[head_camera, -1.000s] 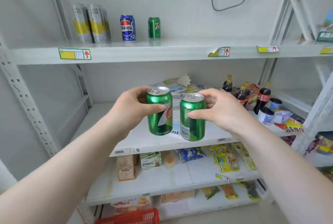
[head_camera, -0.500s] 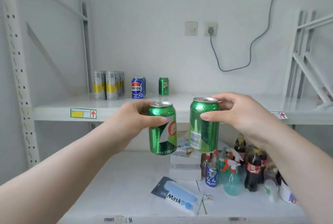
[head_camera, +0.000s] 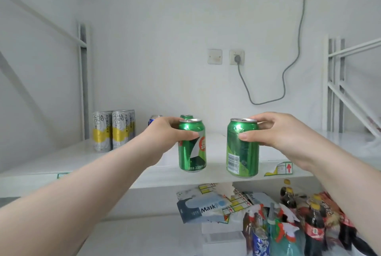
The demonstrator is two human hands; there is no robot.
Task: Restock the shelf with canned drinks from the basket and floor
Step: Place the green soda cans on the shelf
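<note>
At the near edge of the shelf point(head_camera: 144, 175), my left hand point(head_camera: 165, 130) grips the left can point(head_camera: 192, 148), my right hand point(head_camera: 276, 132) grips the right can point(head_camera: 242, 152), both upright, apart. Placing step, I'd say; touched down or not, I can't tell. Next calls for sliding them far, toward the back can point(head_camera: 186, 117), clear of it, then letting go.

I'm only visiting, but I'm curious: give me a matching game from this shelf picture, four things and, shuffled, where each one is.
Things
1. green can with the red logo
2. green can with the barcode
3. silver-and-yellow cans
4. Mask packet

Places
A. on the lower shelf
B. held by the right hand
C. far left on the upper shelf
D. held by the left hand

Pairs: 1-D, 2-B, 3-C, 4-A
</note>
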